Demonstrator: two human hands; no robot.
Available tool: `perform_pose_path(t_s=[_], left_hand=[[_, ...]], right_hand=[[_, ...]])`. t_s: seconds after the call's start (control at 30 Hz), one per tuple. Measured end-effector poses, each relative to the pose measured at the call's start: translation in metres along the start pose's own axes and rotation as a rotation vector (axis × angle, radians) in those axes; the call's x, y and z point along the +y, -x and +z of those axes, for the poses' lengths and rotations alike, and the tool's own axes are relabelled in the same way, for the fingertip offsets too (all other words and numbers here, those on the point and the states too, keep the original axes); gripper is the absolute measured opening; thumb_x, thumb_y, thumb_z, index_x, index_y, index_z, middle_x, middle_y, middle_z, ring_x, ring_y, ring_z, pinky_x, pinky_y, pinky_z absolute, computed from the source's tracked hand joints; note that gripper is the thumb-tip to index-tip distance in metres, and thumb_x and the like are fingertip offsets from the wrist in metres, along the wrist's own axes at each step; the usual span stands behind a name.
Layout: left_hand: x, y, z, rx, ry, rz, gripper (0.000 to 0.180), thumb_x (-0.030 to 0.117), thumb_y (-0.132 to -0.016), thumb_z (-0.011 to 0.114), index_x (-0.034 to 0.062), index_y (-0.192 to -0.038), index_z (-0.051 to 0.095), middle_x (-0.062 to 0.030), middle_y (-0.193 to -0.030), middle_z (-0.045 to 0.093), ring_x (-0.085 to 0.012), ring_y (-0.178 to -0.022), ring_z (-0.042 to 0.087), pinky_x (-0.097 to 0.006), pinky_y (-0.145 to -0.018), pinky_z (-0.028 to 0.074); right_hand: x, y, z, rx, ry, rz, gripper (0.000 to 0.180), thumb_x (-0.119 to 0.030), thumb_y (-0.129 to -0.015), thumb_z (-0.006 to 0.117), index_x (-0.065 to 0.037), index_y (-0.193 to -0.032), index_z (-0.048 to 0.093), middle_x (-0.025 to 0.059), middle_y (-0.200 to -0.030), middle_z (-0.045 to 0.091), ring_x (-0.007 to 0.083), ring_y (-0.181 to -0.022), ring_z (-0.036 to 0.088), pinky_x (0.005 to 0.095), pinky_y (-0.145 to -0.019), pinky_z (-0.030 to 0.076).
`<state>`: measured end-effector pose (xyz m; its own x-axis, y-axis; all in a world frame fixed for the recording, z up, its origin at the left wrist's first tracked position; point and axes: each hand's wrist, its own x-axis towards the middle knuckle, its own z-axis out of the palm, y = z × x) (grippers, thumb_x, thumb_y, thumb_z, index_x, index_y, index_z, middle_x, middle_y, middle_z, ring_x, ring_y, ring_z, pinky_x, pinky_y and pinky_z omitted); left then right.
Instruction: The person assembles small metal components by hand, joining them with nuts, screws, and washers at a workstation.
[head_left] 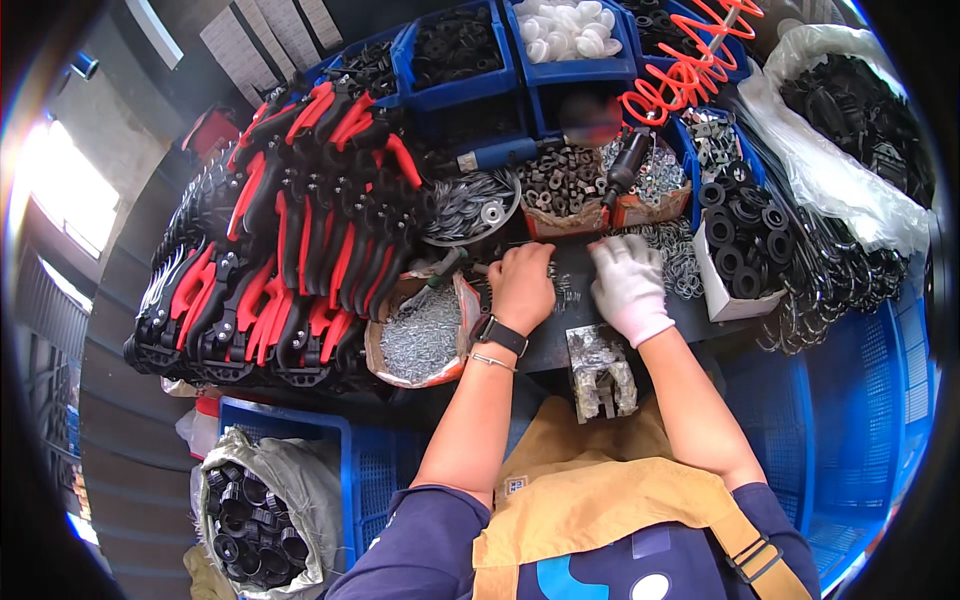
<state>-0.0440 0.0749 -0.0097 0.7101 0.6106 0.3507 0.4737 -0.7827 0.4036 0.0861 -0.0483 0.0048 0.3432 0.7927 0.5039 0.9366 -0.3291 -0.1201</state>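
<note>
My bare left hand (523, 288), with a dark watch and a bracelet at its wrist, rests on the dark worktop beside a few small metal springs (568, 290). Its fingers are bent and closed, and their tips are hidden beneath the hand. To the right, my right hand (632, 285) wears a white glove and lies close to the front of the parts boxes. Its fingers curl down too, so whatever they hold cannot be made out. Between my forearms a worn metal fixture (598, 370) stands at the table's near edge.
Black-and-red plastic clamps (310, 220) pile up on the left. A box of small metal pins or rivets (420, 335) sits near my left wrist. Blue bins (455, 70), a red coiled hose (680, 75) and a box of black rings (740, 245) stand beyond and to the right.
</note>
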Motion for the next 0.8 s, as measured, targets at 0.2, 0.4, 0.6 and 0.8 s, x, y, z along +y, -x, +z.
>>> perform_pose_path(t_s=[0.2,0.4,0.6,0.8], left_hand=[[0.000,0.004,-0.002,0.024,-0.130,0.007,0.039,0.001,-0.077,0.054,0.0096,-0.114,0.063,-0.0088,-0.115,0.062,-0.0297,-0.109,0.055,-0.047,-0.094,0.039],[0.014,0.015,-0.017,0.237,0.324,0.046,0.027,0.001,-0.080,0.056,0.0027,-0.106,0.063,-0.0141,-0.107,0.061,-0.0355,-0.099,0.056,-0.044,-0.087,0.045],[0.025,0.028,-0.008,0.146,0.508,0.122,0.036,0.000,-0.079,0.061,0.0029,-0.115,0.061,-0.0178,-0.113,0.061,-0.0376,-0.110,0.055,-0.042,-0.095,0.044],[0.034,0.019,-0.001,0.160,0.607,0.070,0.032,0.000,-0.080,0.062,0.0023,-0.112,0.061,-0.0161,-0.102,0.064,-0.0367,-0.098,0.059,-0.041,-0.085,0.047]], right_hand=[[-0.020,-0.002,-0.008,-0.232,-0.142,-0.106,0.037,-0.023,-0.072,0.069,-0.010,-0.106,0.064,0.0050,-0.115,0.060,0.0258,-0.116,0.049,0.0477,-0.098,0.036],[-0.010,0.004,0.003,-0.066,-0.116,-0.089,0.029,-0.026,-0.072,0.071,-0.010,-0.095,0.065,0.0050,-0.106,0.063,0.0269,-0.107,0.053,0.0460,-0.091,0.038],[-0.007,-0.001,-0.011,-0.123,-0.349,0.181,0.024,-0.026,-0.074,0.070,-0.007,-0.086,0.063,0.0096,-0.094,0.065,0.0298,-0.100,0.056,0.0448,-0.089,0.041],[0.002,-0.001,-0.015,-0.159,-0.837,0.391,0.023,-0.024,-0.079,0.068,-0.002,-0.085,0.062,0.0144,-0.084,0.065,0.0328,-0.074,0.061,0.0371,-0.070,0.049]])
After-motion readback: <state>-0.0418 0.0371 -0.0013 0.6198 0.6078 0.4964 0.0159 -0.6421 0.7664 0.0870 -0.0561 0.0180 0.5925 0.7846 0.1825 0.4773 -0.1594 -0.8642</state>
